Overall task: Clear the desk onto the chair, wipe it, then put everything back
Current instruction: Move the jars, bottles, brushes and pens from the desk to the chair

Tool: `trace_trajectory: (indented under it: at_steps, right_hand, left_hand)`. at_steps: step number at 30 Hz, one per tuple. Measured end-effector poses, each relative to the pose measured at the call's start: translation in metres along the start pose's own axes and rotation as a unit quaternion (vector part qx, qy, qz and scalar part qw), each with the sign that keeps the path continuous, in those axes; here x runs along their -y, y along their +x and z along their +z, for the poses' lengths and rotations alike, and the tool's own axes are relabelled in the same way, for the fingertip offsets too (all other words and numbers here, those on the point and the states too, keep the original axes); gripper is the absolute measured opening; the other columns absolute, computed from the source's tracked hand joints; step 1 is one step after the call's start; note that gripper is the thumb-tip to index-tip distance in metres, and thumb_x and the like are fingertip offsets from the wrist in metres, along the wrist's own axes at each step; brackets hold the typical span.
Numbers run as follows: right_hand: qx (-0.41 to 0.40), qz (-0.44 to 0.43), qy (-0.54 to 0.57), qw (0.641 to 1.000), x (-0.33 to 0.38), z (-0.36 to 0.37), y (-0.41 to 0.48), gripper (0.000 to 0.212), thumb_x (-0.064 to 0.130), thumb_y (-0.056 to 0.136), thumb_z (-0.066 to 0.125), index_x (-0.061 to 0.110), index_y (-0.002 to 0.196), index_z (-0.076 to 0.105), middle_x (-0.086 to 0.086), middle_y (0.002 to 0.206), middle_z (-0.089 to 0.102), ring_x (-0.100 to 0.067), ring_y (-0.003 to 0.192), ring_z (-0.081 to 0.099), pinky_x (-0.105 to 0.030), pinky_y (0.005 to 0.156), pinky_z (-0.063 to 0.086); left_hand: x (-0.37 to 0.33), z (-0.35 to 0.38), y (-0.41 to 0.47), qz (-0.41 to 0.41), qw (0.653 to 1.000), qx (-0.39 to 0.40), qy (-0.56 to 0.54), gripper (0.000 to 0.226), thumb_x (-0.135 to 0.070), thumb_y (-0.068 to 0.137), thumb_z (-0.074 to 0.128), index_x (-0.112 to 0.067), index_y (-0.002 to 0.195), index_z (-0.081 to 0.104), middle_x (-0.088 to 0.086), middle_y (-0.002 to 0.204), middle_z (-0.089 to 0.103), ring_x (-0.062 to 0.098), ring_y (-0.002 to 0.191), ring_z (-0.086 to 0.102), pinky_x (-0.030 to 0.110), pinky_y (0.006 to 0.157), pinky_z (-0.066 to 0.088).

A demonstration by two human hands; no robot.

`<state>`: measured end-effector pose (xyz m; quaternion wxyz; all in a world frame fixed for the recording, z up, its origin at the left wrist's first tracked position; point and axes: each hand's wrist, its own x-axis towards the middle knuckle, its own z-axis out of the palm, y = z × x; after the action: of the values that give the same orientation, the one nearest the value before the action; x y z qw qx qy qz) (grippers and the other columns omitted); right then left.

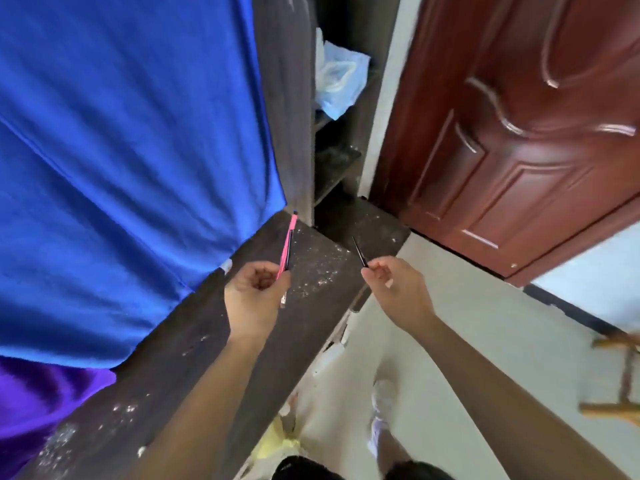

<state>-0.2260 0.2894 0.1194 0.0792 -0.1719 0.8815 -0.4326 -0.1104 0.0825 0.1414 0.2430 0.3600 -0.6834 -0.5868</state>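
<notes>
Left hand [254,292]: closed around a pink pen [286,248] and a thin dark pen beside it, both pointing away over the desk.
Right hand [393,282]: pinches a slim black pen [359,251] at its near end, tip raised.
Desk [194,355]: dark, speckled with white dust, bare where it shows.
Behind desk: blue cloth [131,150] hangs.
Chair [620,375]: wooden, partly visible at right edge.
Door [519,133]: red-brown.

- Your desk [194,344] is dark, matt wood, rough-looking and flecked with white specks.
- The blue cloth [121,150] is soft fabric with a slight sheen.
- The door [519,133] is glossy, reddish-brown moulded wood.
- The pink pen [288,242] looks like smooth plastic.
- The floor [467,341] is pale and smooth.
</notes>
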Motion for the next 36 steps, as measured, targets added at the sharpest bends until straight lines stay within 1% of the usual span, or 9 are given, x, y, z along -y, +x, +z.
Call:
trace_trajectory:
  at_steps: [2,5,8,12,17,24,27,29,36]
  right_hand:
    - [-0.057,0.035,-0.006,0.998,-0.018,-0.038,-0.031,0.017,0.035,0.092,0.069,0.045,0.084,0.058,0.015,0.085,0.066,0.001,0.081,0.062,-0.013,0.072,0.044]
    - [-0.144,0.084,-0.010,0.986,-0.047,-0.101,-0.080,0.019,0.038,0.091,0.068,0.049,0.082,0.056,0.018,0.085,0.065,0.001,0.082,0.060,-0.015,0.072,0.044]
    - [-0.214,0.126,-0.009,0.969,-0.082,-0.159,-0.129,0.008,0.040,0.092,0.067,0.043,0.088,0.060,0.018,0.085,0.064,0.004,0.083,0.059,-0.013,0.069,0.041]
    - [-0.303,0.157,0.002,0.940,-0.137,-0.227,-0.193,0.008,0.038,0.092,0.069,0.037,0.094,0.062,0.019,0.084,0.064,0.005,0.083,0.060,-0.012,0.069,0.041]
    - [-0.353,0.201,0.004,0.914,-0.219,-0.317,-0.274,0.008,0.036,0.092,0.069,0.034,0.094,0.062,0.016,0.083,0.064,0.000,0.076,0.061,-0.018,0.069,0.046]
    - [-0.390,0.276,-0.005,0.878,-0.316,-0.450,-0.360,0.007,0.039,0.092,0.068,0.039,0.091,0.060,0.015,0.080,0.064,0.002,0.076,0.060,-0.013,0.064,0.038]
    - [-0.410,0.294,-0.010,0.863,-0.348,-0.488,-0.378,0.006,0.040,0.091,0.067,0.038,0.092,0.062,0.017,0.080,0.063,0.004,0.077,0.059,-0.012,0.063,0.039]
    - [-0.419,0.302,-0.003,0.856,-0.373,-0.508,-0.383,0.007,0.040,0.091,0.067,0.034,0.094,0.065,0.017,0.080,0.063,0.004,0.077,0.059,-0.017,0.064,0.042]
    - [-0.409,0.351,0.020,0.842,-0.471,-0.578,-0.368,0.012,0.041,0.092,0.067,0.030,0.097,0.067,0.017,0.080,0.063,0.000,0.080,0.060,-0.021,0.066,0.043]
  left_hand:
    - [-0.011,0.037,-0.019,0.010,0.998,0.060,-0.010,0.020,-0.004,0.077,0.080,-0.021,0.075,0.069,-0.010,0.057,0.066,0.002,0.048,0.054,0.014,0.050,0.045]
    - [-0.028,0.097,-0.062,0.009,0.987,0.160,-0.031,0.012,-0.005,0.078,0.080,-0.016,0.080,0.073,0.001,0.066,0.071,0.008,0.054,0.058,0.019,0.051,0.048]
    - [-0.044,0.157,-0.118,0.008,0.967,0.251,-0.034,0.012,-0.006,0.080,0.079,-0.016,0.080,0.073,0.004,0.063,0.069,0.012,0.051,0.055,0.022,0.046,0.046]
    - [-0.054,0.236,-0.200,0.053,0.939,0.341,-0.006,0.015,-0.010,0.080,0.080,-0.023,0.078,0.073,-0.001,0.064,0.071,0.009,0.052,0.059,0.019,0.051,0.049]
    - [-0.061,0.339,-0.316,0.074,0.919,0.387,0.007,0.018,-0.005,0.079,0.079,-0.021,0.076,0.072,-0.004,0.061,0.069,0.006,0.050,0.058,0.016,0.047,0.046]
    - [-0.082,0.459,-0.452,0.086,0.895,0.437,0.004,0.011,-0.005,0.080,0.078,-0.015,0.082,0.074,0.001,0.067,0.071,0.007,0.051,0.058,0.017,0.049,0.048]
    - [-0.088,0.499,-0.488,0.084,0.884,0.460,0.006,0.012,-0.004,0.080,0.078,-0.016,0.081,0.074,0.001,0.067,0.071,0.009,0.051,0.057,0.019,0.049,0.049]
    - [-0.088,0.529,-0.506,0.074,0.879,0.471,0.003,0.015,-0.001,0.080,0.078,-0.016,0.079,0.073,0.002,0.066,0.069,0.010,0.051,0.056,0.020,0.048,0.048]
    - [-0.068,0.659,-0.545,0.034,0.867,0.497,0.009,0.014,0.000,0.080,0.077,-0.013,0.081,0.074,0.003,0.063,0.065,0.012,0.050,0.054,0.022,0.048,0.047]
